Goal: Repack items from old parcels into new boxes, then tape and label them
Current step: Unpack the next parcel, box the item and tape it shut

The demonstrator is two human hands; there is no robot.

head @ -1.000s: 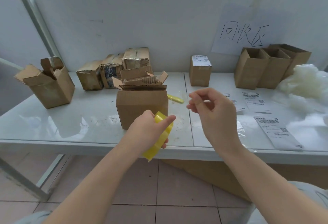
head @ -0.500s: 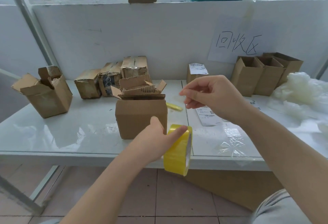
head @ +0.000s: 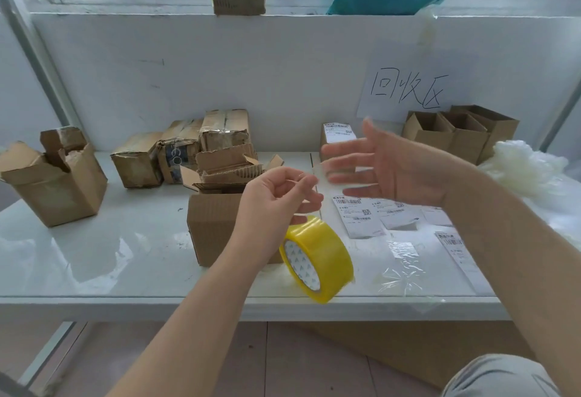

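A yellow tape roll (head: 317, 258) hangs tilted over the table's front edge, just under my left hand (head: 276, 198). That hand's fingers are curled, and thumb and forefinger pinch what looks like the thin clear end of the tape. Behind my left wrist stands an open brown box (head: 213, 226) with corrugated cardboard sticking out of its top. My right hand (head: 386, 170) is blurred, with fingers spread and nothing in it, above several shipping labels (head: 358, 217) lying flat on the white table (head: 94, 258).
Old taped parcels (head: 176, 151) sit at the back wall, with a torn open box (head: 53, 182) at the left. A small labelled box (head: 338, 138) and empty new boxes (head: 456, 135) stand at the back right, next to white filler (head: 528, 170). Clear film (head: 402, 264) lies near the front.
My right hand let go of the tape end and spread open. My left hand released the roll's body and rose; the roll now hangs below it.
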